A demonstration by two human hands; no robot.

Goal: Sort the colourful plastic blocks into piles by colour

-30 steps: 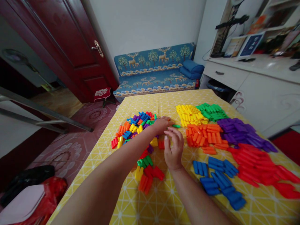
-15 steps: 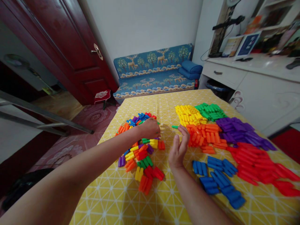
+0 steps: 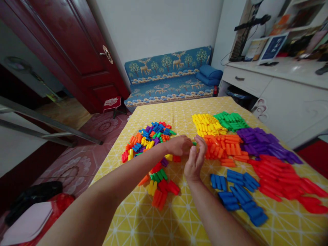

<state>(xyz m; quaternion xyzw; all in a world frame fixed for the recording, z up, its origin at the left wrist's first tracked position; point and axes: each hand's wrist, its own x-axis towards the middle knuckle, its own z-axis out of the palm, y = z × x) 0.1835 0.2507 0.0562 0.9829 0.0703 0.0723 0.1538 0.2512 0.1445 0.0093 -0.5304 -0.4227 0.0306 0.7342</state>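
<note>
My left hand is closed, fingers pointing right, just above the table; whatever it grips is hidden beneath the fingers. Facing it, my right hand has its fingers curled round and the thumb up. A small bit of a green plastic block shows between the two hands, at the right fingertips. Left of them lies a mixed-colour pile of ribbed plastic blocks, partly covered by my left forearm. Close to the right of my right hand is a group of orange blocks.
Sorted by colour on the yellow tablecloth are yellow, green, purple, red and blue blocks. Beyond the table stands a blue sofa; a white cabinet is at the right.
My left hand has moved right, away from the mixed pile, and has come up against my right hand. The right hand stays nearly in place, its fingers curling slightly more.
</note>
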